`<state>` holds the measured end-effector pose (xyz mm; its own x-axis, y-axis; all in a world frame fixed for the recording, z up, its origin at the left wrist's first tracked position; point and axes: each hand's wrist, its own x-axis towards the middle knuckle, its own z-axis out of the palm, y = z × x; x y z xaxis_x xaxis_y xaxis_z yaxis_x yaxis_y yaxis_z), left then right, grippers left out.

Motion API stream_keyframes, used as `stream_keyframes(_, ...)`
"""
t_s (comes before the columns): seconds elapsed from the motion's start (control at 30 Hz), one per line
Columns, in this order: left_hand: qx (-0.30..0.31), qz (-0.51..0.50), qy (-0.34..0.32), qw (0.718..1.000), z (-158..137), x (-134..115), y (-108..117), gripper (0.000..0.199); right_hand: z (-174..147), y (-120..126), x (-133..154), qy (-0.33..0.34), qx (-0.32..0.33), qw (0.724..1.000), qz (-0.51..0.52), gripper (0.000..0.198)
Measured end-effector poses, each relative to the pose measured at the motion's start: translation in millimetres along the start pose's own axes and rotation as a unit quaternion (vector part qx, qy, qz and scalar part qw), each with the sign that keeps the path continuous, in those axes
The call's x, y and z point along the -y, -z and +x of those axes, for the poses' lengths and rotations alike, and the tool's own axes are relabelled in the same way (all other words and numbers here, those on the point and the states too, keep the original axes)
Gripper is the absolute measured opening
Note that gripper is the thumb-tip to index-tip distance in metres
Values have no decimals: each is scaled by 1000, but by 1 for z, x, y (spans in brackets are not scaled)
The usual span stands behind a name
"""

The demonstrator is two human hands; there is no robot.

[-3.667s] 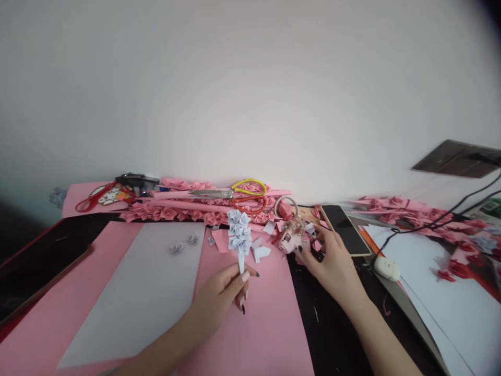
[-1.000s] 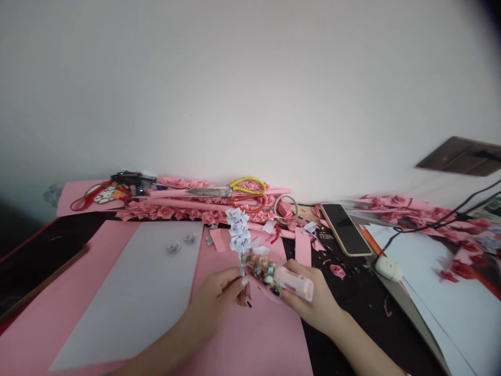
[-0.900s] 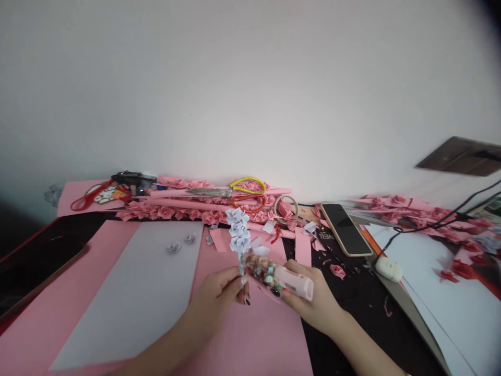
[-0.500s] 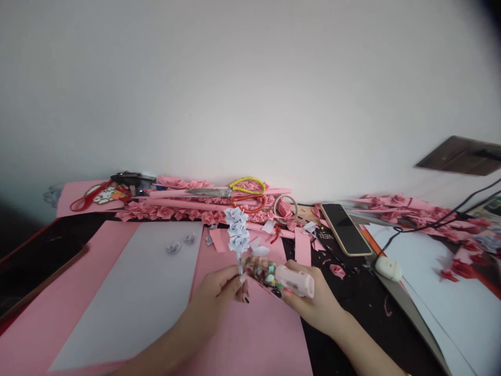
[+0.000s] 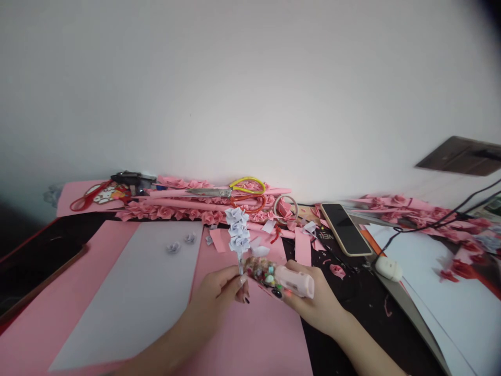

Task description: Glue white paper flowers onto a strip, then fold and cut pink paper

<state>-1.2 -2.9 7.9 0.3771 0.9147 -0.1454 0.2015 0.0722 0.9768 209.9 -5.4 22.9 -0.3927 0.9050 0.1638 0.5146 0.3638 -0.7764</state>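
My left hand (image 5: 225,292) is closed, pinching the thin white stem of a paper flower stalk (image 5: 238,230). Crumpled white paper blossoms are stacked along its upper part, and it stands nearly upright. In my right hand (image 5: 313,300), fingers wrapped around it, is a pale pink glue gun (image 5: 293,279) with colourful beads and charms covering its front. That front end meets or nearly meets the stem just above my left fingers; its tip is hidden. Two loose white paper flowers (image 5: 173,247) lie on the white sheet (image 5: 136,292) to the left.
Pink paper (image 5: 250,339) covers the desk's middle. Scissors (image 5: 246,193) rest on pink paper flower stalks (image 5: 168,211) along the wall, beside a tape roll (image 5: 285,208). A phone (image 5: 346,230), white earbud case (image 5: 389,269), black cables (image 5: 426,225) and paper scraps lie right.
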Motion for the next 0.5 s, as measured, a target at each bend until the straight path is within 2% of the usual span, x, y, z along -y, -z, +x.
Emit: stream_keyframes(0.5,0,11,-3,1000,1,2,0,28,1,1,4,5,-3,1000,-6,18)
